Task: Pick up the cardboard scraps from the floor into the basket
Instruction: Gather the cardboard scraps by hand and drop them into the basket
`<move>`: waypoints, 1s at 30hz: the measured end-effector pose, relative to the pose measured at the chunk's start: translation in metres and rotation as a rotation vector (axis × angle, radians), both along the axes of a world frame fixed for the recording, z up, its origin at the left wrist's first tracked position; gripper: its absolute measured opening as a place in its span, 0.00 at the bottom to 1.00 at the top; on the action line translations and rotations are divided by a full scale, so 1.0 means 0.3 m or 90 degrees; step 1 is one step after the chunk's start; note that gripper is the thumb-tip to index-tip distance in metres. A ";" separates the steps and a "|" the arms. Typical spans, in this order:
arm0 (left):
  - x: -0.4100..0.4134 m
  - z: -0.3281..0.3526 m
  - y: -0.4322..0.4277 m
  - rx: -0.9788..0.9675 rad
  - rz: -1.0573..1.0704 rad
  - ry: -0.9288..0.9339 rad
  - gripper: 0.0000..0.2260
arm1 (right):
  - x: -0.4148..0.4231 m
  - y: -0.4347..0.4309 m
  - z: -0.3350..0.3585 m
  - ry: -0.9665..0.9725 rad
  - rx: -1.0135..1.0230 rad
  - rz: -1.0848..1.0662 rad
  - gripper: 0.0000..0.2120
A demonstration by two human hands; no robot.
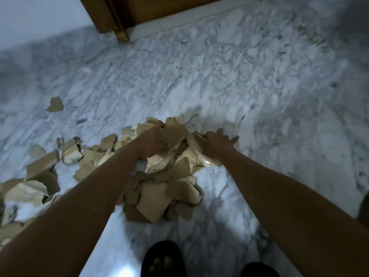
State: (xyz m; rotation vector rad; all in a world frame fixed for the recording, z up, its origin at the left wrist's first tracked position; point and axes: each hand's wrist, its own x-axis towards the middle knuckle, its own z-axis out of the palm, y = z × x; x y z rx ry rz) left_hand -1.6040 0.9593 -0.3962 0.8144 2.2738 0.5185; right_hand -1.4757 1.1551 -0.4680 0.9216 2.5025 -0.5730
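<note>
In the head view both bare arms reach from the lower corners toward the middle of the frame, over a marble floor (219, 80) veined white and grey; the picture is dim and somewhat blurred.

A pile of scraps (165, 176), torn brown and cream cardboard, lies on the floor at centre; more scraps trail from it toward the left edge and the lower left corner; one lone scrap (55, 104) lies apart at middle left, well away from the pile.

The left hand (151, 139) sits on the top of the pile, its fingers curled round a brown piece (173, 133), gripping it; the right hand (216, 143) is just beside it to the right, at the pile's right edge, fingers bent down onto a pale scrap (196, 142), though I cannot tell whether they close on it or only press on it.

At the bottom of the frame a foot in a dark slipper (161, 258) stands on the floor, toes showing; a second dark slipper (259, 269) shows partly to its right.

At the top, a wooden door frame (111, 15) meets the floor, with a pale threshold strip running right from its base; the wall to its left is plain and light.
</note>
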 end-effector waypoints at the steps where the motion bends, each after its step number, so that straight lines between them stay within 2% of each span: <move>1: 0.017 -0.005 -0.016 -0.009 0.013 0.010 0.27 | 0.007 -0.008 0.008 0.018 0.008 0.006 0.19; 4: 0.066 0.016 -0.049 -0.028 0.023 0.019 0.30 | 0.031 0.006 0.082 0.074 -0.022 0.040 0.15; 6: 0.103 0.043 -0.066 -0.051 0.013 0.017 0.31 | 0.036 0.029 0.135 0.106 -0.003 0.061 0.20; 9: 0.158 0.070 -0.091 -0.108 -0.016 -0.008 0.21 | 0.035 0.074 0.202 0.146 0.058 0.075 0.26; 12: 0.235 0.070 -0.116 -0.153 -0.053 -0.054 0.09 | 0.039 0.107 0.214 0.087 0.038 0.027 0.28; 14: 0.303 0.036 -0.125 -0.230 -0.115 -0.073 0.13 | 0.048 0.106 0.194 0.062 0.005 -0.008 0.24; 16: 0.376 -0.023 -0.132 -0.270 -0.161 -0.039 0.18 | 0.079 0.095 0.159 0.031 0.022 0.003 0.19; 20: 0.455 -0.133 -0.118 -0.242 -0.172 0.013 0.21 | 0.180 0.096 0.092 0.020 0.070 -0.036 0.20; 23: 0.487 -0.162 -0.104 -0.240 -0.171 0.124 0.22 | 0.220 0.117 0.062 0.026 0.074 -0.055 0.19; 26: 0.511 -0.167 -0.097 -0.264 -0.182 0.169 0.24 | 0.238 0.134 0.070 0.026 0.066 -0.067 0.20; 28: 0.503 -0.154 -0.098 -0.242 -0.189 0.160 0.24 | 0.220 0.155 0.103 0.016 0.027 -0.082 0.25; 30: 0.478 -0.120 -0.094 -0.146 -0.142 0.063 0.19 | 0.177 0.180 0.152 0.025 -0.064 -0.092 0.32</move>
